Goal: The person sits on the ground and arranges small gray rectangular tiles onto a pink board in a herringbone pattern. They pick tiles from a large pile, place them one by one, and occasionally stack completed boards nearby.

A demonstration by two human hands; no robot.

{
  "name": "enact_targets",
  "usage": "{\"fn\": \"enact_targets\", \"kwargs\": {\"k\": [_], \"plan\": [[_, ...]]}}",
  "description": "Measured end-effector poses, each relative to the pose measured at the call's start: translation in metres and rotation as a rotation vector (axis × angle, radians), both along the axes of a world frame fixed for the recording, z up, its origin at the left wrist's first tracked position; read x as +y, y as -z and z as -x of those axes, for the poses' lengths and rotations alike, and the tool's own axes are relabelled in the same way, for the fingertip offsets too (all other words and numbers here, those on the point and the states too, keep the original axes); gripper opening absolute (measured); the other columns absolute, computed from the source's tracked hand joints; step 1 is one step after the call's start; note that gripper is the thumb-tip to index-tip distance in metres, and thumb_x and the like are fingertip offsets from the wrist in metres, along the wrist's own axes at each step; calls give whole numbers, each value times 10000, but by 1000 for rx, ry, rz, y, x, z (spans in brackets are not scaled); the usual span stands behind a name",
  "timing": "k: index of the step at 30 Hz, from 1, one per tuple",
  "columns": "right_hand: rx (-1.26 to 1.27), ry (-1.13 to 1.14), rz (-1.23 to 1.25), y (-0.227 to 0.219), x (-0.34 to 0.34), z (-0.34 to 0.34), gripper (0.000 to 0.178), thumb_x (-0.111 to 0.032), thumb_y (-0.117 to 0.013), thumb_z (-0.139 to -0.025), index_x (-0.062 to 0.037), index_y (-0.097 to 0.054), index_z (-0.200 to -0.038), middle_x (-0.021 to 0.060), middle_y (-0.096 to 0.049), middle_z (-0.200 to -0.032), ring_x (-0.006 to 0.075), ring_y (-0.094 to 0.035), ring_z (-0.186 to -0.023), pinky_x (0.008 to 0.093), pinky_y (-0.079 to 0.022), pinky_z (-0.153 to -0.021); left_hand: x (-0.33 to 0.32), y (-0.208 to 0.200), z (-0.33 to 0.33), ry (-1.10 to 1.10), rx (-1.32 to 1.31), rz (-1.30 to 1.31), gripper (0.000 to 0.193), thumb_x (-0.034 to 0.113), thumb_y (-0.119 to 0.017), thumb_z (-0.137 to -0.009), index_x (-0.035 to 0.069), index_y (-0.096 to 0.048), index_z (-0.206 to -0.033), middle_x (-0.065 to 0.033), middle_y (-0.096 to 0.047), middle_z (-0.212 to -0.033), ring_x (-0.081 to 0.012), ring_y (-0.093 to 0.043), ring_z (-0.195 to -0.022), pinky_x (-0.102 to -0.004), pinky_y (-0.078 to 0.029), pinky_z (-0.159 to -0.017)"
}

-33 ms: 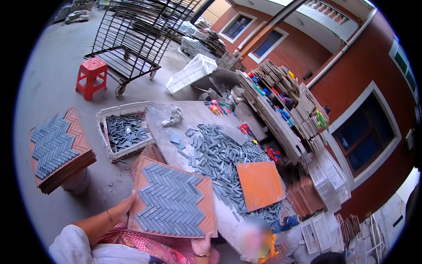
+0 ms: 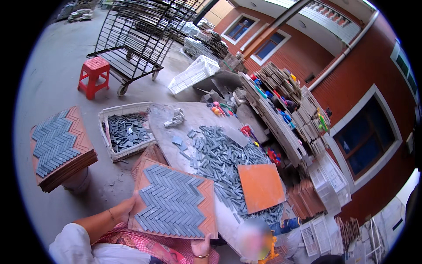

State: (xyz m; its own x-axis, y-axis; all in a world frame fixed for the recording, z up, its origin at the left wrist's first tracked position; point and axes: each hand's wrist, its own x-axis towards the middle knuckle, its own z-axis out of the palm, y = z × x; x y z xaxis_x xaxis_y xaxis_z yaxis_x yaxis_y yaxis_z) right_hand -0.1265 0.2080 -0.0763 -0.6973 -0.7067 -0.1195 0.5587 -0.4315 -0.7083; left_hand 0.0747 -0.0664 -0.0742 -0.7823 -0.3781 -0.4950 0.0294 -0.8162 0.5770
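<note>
left hand (image 2: 126,208) clasping tile board (image 2: 171,200) by left edge, right hand (image 2: 201,246) by near edge, grey floor (image 2: 104,193) leftward

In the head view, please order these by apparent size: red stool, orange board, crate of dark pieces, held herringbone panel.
Largest to smallest:
1. held herringbone panel
2. orange board, crate of dark pieces: too alike to rank
3. red stool

Left hand (image 2: 126,207) and right hand (image 2: 201,246): fingers partly hidden beneath tiled board (image 2: 170,200). Black wheeled rack (image 2: 143,76): 1, top cut off. Person's head (image 2: 255,239): 1, blurred. Small bright objects (image 2: 216,111): kinds indistinct.
</note>
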Motion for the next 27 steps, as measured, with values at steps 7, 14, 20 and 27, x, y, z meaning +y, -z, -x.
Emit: {"fn": "enact_targets", "kwargs": {"k": [7,14,20,27], "plan": [[-229,51,41,48,38,-1,682,-518,-547,-861,-5,-446,-1299,141,-536,-1273,293,-487,-1177,448,-354,-1022,7,-3,-14,50,5,95,599,455,-395,-967,-5,-373,-1350,-117,-461,-1342,-224,-481,-1201,-355,-387,-1028],[-37,-181,113,-35,-46,-18,832,-554,-608,-808,9,-344,-1362,141,-472,-1334,347,-438,-1232,547,-336,-1017,-2,-44,-66,-158,342,86,580,419,-427,-963,-4,-362,-1355,-123,-463,-1340,-229,-490,-1187,-372,-375,-1036],[296,-272,-480,-8,-100,18,391,-287,-550,-930,5,-467,-1177,214,-592,-1092,339,-640,-934,418,-580,-671,-38,-69,-136,-416,248,334,574,393,-391,-980,-40,-349,-1354,-129,-453,-1351,-222,-472,-1207,-369,-349,-1051],[1946,-40,-870,-15,-191,44,426,-470,-607,-804,-105,-682,-1011,137,-670,-940,349,-624,-890,447,-468,-856,-65,-38,-256,-820,211,436,485,335,-375,-991,-33,-424,-1304,-121,-531,-1274,-225,-536,-1140,-358,-410,-998]]}}
